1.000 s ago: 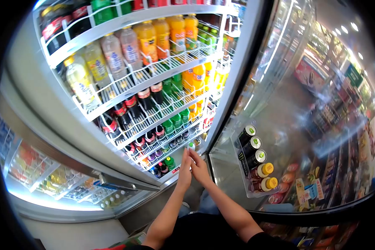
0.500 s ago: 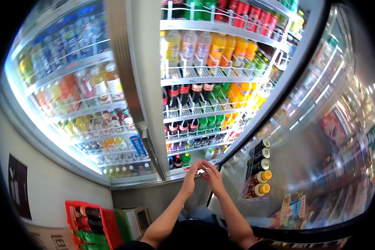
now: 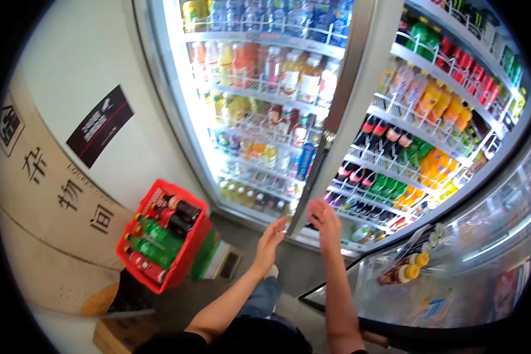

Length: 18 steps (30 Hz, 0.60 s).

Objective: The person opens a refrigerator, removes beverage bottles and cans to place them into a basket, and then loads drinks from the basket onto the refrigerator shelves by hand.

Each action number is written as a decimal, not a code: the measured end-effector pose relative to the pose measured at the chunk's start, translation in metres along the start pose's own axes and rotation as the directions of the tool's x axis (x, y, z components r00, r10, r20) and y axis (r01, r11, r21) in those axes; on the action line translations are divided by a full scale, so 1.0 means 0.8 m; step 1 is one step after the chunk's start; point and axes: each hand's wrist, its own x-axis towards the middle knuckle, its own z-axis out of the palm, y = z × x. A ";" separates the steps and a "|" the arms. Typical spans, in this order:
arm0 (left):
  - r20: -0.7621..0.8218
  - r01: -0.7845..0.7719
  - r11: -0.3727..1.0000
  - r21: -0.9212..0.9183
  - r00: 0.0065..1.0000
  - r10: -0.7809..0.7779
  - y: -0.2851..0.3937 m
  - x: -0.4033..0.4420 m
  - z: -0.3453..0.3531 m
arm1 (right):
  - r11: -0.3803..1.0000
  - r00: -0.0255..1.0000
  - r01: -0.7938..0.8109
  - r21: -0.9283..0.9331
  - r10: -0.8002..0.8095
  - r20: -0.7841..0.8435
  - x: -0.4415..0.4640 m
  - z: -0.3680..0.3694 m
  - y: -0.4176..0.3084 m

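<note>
My left hand (image 3: 269, 245) is raised in front of the drinks fridge, fingers stretched out, holding nothing. Facing it a short way off, my right hand (image 3: 326, 225) is also empty, fingers extended and somewhat blurred. Nearest to both hands is the lower frame of the fridge. To the left, a red basket (image 3: 186, 259) contains dark cola bottles (image 3: 180, 213), green soda bottles (image 3: 159, 243) and a red-labelled bottle (image 3: 146, 266). Neither hand touches the basket or the shelves.
The left glass door (image 3: 259, 150) is closed over shelved drinks. On the right, an open glass door (image 3: 454, 271) swings out, with bottles (image 3: 404, 273) in its lower rack. A cardboard box (image 3: 127, 335) and a beige curtain (image 3: 47, 236) with dark lettering stand at left.
My view has turned left toward the red basket, which now shows fully. My hands, close together with fingertips near each other before, have moved apart.
</note>
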 end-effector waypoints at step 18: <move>-0.282 -0.097 0.994 0.041 0.954 0.104 0.060 -0.052 -0.129 | 0.991 0.946 -0.119 -0.055 0.130 0.297 0.011 0.104 0.041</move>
